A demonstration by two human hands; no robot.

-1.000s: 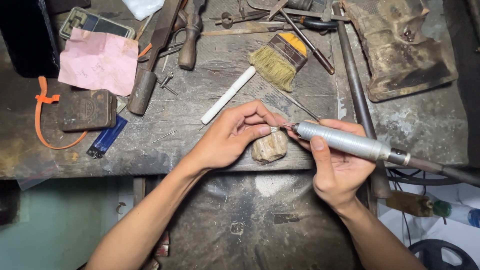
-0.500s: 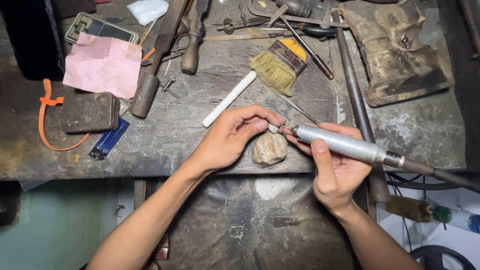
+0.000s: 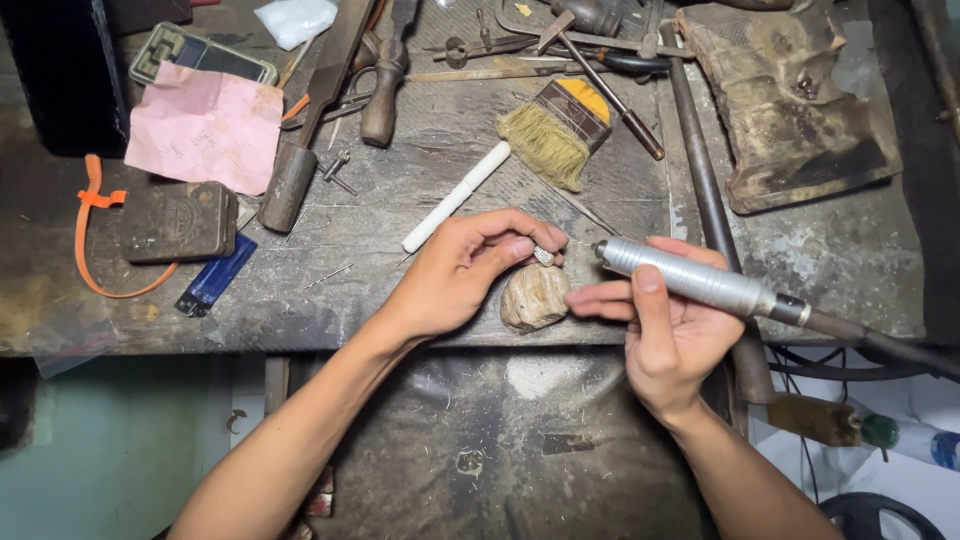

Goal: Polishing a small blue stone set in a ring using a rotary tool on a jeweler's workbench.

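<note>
A pink paper sheet (image 3: 205, 128) is lying at the far left, faint writing on it. Just beyond it, a rectangular device with a dark screen (image 3: 200, 58) is peeking out. A dark embossed tin (image 3: 178, 221) is sitting nearer, beside a blue flat packet (image 3: 216, 275).

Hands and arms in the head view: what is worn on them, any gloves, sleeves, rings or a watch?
Nothing worn shows. The left hand and right hand are bare, with no gloves, and no rings can be seen on the fingers. Both forearms are uncovered right down to the bottom edge of the picture: no sleeves, watch or wristband are in view.
</note>
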